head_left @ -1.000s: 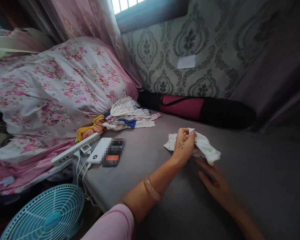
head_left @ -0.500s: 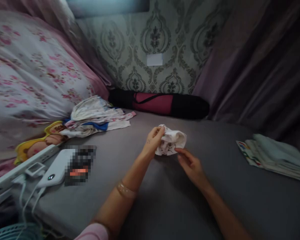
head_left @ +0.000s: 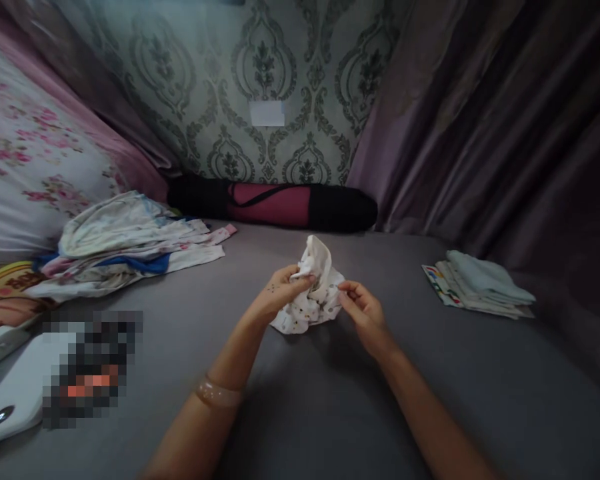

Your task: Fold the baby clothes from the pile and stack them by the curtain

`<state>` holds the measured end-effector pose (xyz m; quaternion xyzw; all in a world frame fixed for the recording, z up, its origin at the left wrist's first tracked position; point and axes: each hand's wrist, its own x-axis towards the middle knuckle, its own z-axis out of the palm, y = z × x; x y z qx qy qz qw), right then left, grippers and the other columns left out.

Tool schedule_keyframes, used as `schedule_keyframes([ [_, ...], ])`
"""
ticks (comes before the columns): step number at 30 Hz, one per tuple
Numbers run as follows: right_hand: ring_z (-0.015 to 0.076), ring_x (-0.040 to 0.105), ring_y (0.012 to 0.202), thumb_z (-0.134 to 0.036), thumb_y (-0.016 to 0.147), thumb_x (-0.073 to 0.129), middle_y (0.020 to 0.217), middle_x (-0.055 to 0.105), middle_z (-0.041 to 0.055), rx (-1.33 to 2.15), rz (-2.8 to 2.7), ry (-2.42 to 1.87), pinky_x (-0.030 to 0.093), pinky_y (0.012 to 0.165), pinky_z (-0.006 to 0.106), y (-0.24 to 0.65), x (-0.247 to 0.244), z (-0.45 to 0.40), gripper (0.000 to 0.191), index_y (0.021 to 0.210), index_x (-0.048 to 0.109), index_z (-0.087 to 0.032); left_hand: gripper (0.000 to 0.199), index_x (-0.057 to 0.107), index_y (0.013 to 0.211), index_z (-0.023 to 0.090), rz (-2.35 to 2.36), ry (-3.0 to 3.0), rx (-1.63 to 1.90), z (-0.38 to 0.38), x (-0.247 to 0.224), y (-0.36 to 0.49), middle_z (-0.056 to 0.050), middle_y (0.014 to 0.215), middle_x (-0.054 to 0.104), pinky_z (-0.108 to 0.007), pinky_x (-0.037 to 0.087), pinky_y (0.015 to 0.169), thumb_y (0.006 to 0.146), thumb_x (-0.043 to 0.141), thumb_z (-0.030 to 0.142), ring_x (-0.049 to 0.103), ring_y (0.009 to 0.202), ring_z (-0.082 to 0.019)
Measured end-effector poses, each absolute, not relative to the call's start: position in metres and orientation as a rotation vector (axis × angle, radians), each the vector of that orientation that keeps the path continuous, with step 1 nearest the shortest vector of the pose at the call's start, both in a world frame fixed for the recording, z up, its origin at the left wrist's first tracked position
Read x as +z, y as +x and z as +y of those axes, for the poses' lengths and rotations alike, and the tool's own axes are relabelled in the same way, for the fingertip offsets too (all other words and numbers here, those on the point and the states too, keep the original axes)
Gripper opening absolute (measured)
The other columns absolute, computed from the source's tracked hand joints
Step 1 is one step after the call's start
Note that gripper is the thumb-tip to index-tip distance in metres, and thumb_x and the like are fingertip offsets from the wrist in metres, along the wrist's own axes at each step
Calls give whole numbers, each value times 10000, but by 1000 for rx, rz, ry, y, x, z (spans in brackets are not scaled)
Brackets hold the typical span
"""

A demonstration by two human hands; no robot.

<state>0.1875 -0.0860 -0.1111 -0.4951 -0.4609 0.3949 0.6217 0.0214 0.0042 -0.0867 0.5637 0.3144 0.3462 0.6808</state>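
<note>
A small white cloth garment (head_left: 307, 310) with a dotted print is bunched up over the middle of the grey bed surface (head_left: 300, 387). My left hand (head_left: 281, 287) grips it from the left, thumb on top, and part of the fabric stands up above that hand in a peak. On the right side, the thumb and forefinger of my right hand (head_left: 363, 308) pinch the edge of the same cloth. The fingers of my left hand are partly hidden by the fabric.
Crumpled clothes (head_left: 135, 240) lie at the left, and a folded stack of cloths (head_left: 480, 283) at the right. Along the wall rests a black and red long bag (head_left: 275, 203). A white power bank (head_left: 27, 387) and a power strip (head_left: 3, 347) are at the lower left.
My right hand has closed on the cloth's edge. The garment is more spread out, with its top raised and its dotted part hanging lower. The view has shifted to the right.
</note>
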Motion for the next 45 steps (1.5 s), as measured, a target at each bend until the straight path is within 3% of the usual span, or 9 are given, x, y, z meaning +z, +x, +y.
schedule_keyframes([
  [8, 178, 617, 805, -467, 733, 694, 1010, 652, 50, 825, -929, -1244, 511, 667, 280, 217, -86, -94, 436, 1072, 561, -227, 397, 661, 933, 163, 828, 1291, 806, 16, -69, -10, -45, 777, 674, -230, 459, 535, 703, 718, 482, 594, 605, -139],
  [14, 189, 624, 892, -466, 805, 627, 1004, 662, 44, 540, -1036, -1281, 512, 720, 288, 233, -65, -105, 322, 1035, 599, -243, 325, 678, 912, 205, 1131, 1623, 1255, 10, -37, -38, 8, 717, 623, -199, 386, 493, 760, 643, 490, 529, 602, -122],
  [17, 186, 630, 886, -422, 770, 671, 993, 668, 35, 577, -1157, -1314, 515, 726, 299, 245, -63, -108, 461, 1185, 555, -258, 264, 687, 871, 213, 1249, 1817, 1393, 15, -32, -53, 2, 754, 618, -207, 391, 542, 772, 621, 449, 534, 676, -135],
  [19, 195, 638, 867, -413, 743, 686, 961, 681, 33, 746, -1295, -1412, 520, 724, 314, 255, -64, -109, 514, 1214, 561, -249, 248, 683, 824, 208, 1255, 1909, 1302, 22, -38, -60, 2, 714, 598, -210, 377, 541, 765, 613, 438, 521, 658, -134],
  [23, 214, 631, 874, -392, 750, 647, 952, 702, 40, 902, -1639, -1652, 500, 767, 323, 269, -72, -110, 295, 978, 688, -209, 276, 673, 762, 196, 1156, 1939, 782, 37, -64, -70, 17, 604, 546, -205, 338, 494, 737, 602, 461, 477, 551, -119],
  [30, 143, 550, 583, -294, 704, 618, 640, 628, -2, 1001, -2005, -2057, 361, 492, 237, 282, -94, -113, 111, 689, 673, -199, 264, 677, 679, 195, 1170, 1948, 346, 39, -82, -63, 12, 540, 573, -195, 310, 443, 648, 657, 456, 474, 494, -126],
  [35, 205, 642, 810, -321, 716, 650, 928, 704, 52, 798, -1901, -2162, 474, 672, 282, 287, -99, -114, 307, 1006, 683, -224, 333, 687, 822, 197, 1149, 2121, 403, 29, -65, -52, -24, 692, 633, -217, 358, 522, 734, 590, 503, 530, 586, -147],
  [39, 216, 627, 966, -345, 853, 513, 1066, 686, 75, 677, -1907, -1947, 469, 843, 327, 270, -103, -106, 285, 1057, 670, -223, 475, 642, 1036, 223, 1041, 2244, 147, 23, -65, -47, -60, 970, 648, -240, 415, 667, 630, 704, 463, 586, 816, -201],
  [45, 230, 615, 988, -379, 831, 564, 1077, 672, 106, 709, -1855, -1953, 461, 855, 339, 246, -127, -94, 295, 1031, 688, -201, 303, 629, 951, 202, 1236, 2306, 25, 31, -79, -55, -47, 878, 636, -242, 397, 652, 657, 584, 260, 565, 780, -190],
])
